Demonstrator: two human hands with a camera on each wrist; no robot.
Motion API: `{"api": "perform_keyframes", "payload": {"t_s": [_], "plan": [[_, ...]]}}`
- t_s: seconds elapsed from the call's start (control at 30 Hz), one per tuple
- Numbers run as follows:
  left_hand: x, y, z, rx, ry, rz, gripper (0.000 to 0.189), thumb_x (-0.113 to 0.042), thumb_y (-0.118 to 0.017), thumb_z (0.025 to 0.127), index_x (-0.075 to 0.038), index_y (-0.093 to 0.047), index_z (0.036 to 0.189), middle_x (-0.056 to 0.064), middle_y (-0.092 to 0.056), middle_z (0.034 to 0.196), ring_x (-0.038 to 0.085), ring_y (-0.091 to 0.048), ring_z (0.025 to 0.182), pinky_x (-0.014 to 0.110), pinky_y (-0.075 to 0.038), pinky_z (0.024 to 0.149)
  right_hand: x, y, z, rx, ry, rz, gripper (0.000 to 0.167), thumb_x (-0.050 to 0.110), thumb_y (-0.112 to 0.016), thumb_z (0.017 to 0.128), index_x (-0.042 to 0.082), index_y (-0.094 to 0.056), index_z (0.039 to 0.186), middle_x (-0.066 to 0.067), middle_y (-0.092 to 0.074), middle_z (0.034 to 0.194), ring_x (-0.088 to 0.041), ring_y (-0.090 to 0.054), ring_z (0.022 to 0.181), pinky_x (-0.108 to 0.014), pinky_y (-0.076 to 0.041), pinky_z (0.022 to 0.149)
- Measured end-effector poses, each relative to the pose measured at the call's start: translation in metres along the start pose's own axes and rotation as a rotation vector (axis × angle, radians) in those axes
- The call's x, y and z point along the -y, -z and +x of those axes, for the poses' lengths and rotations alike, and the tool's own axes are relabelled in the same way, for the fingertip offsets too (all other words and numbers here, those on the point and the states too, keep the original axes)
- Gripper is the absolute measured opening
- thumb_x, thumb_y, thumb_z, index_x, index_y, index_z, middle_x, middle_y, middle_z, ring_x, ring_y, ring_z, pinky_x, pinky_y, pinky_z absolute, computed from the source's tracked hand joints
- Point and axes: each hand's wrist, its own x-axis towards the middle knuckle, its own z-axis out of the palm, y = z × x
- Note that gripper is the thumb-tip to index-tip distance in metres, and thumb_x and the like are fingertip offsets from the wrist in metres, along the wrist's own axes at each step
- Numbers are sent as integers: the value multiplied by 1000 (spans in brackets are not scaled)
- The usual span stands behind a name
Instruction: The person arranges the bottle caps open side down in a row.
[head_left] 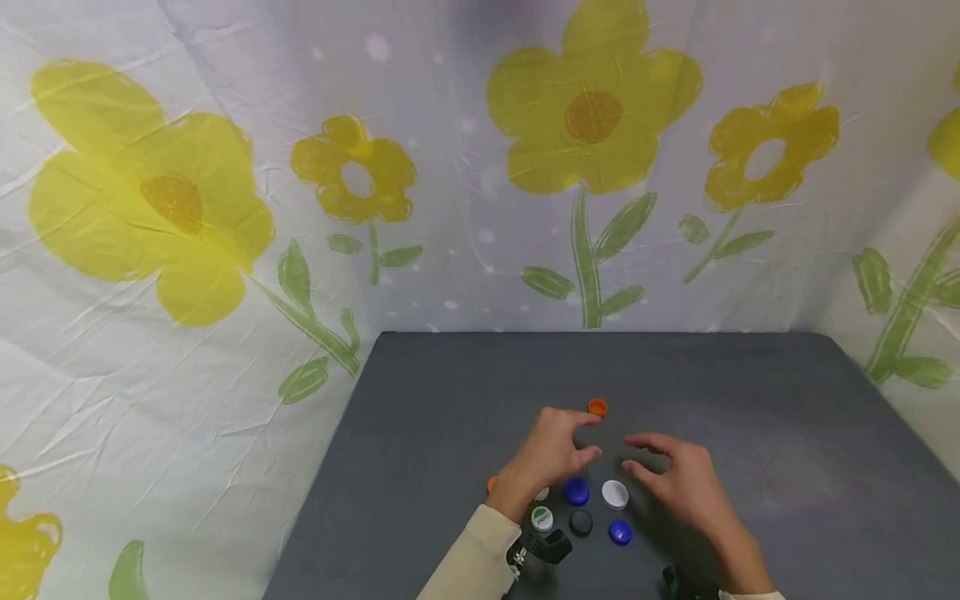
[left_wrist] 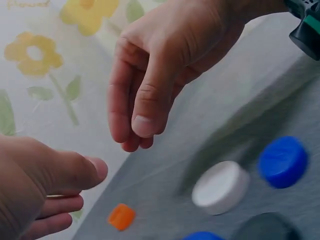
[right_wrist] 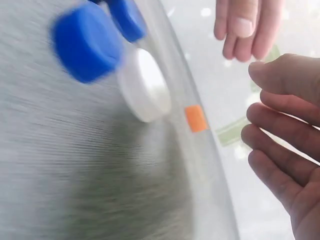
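Both hands hover over a loose group of bottle caps, holding nothing. My left hand (head_left: pixel 551 446) has its thumb and fingers spread apart, fingertips near an orange cap (head_left: pixel 597 407) in the head view. Facing it, my right hand (head_left: pixel 678 479) has loosely bent fingers with a gap to the thumb. Below and between them lie a white cap (head_left: pixel 615 495), a blue cap (head_left: pixel 577 491), a second blue cap (head_left: pixel 620 532), a black cap (head_left: pixel 581 522) and a white cap with a green top (head_left: pixel 542 519). The left wrist partly hides another orange cap (head_left: pixel 491 483) and a whitish cap (head_left: pixel 542 494).
The caps lie on a dark grey table (head_left: pixel 787 400) with rounded far corners. Behind and beside it hangs a white sheet (head_left: pixel 465 208) printed with yellow flowers. A black camera strap (head_left: pixel 547 546) sits on the left wrist, over the near side of the group.
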Motion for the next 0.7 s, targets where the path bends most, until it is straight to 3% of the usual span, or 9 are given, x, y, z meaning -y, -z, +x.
{"api": "perform_keyframes", "payload": {"t_s": [0.33,0.7], "plan": [[16,12,35,-79,62,-147,37,-24,-89,95,-16,-82,130,0,-83,125,18,-76,122,32,-59,106,-5,8,45,-21,73,30,35,16,-91,91,10,-82,124,-13,-83,119,-40,-78,109,-64,-61,91],[39,4,58,-52,90,-187,36,-18,-88,95,-13,-81,130,0,-82,126,19,-76,123,32,-60,107,-17,-3,86,37,19,80,32,12,-88,93,7,-81,124,-16,-81,122,-43,-76,115,-66,-59,97]]}}
